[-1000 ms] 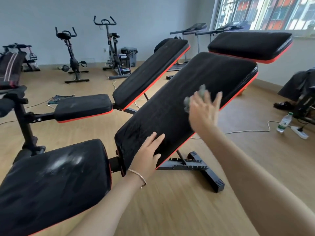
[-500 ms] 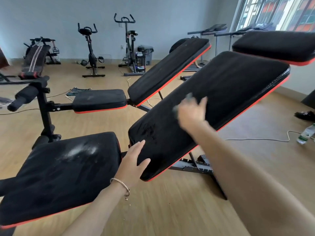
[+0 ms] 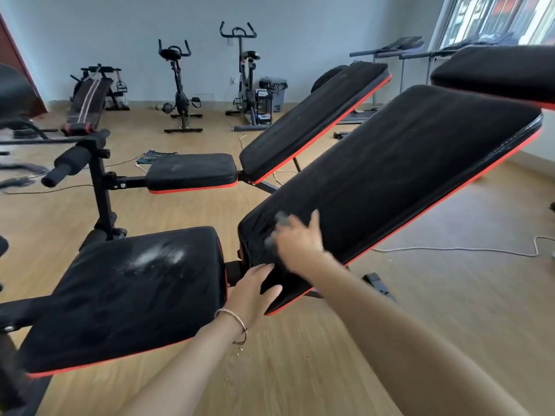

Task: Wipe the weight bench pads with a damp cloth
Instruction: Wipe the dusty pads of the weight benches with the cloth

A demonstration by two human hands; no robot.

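A bunched grey cloth (image 3: 278, 221) is pressed under the right hand (image 3: 298, 240) against the lower end of the inclined backrest pad (image 3: 405, 163), just right of the frame's centre. Because of blur, it cannot be told whether the fingers curl round it or lie flat. The left hand (image 3: 253, 288) is laid flat on the pad's lowest corner, grasping nothing. The backrest is judged mid-wipe. The seat pad (image 3: 126, 295) at lower left is left to do, since a pale dusty smear (image 3: 156, 258) is seen on it. The second bench (image 3: 315, 121) behind may also await wiping.
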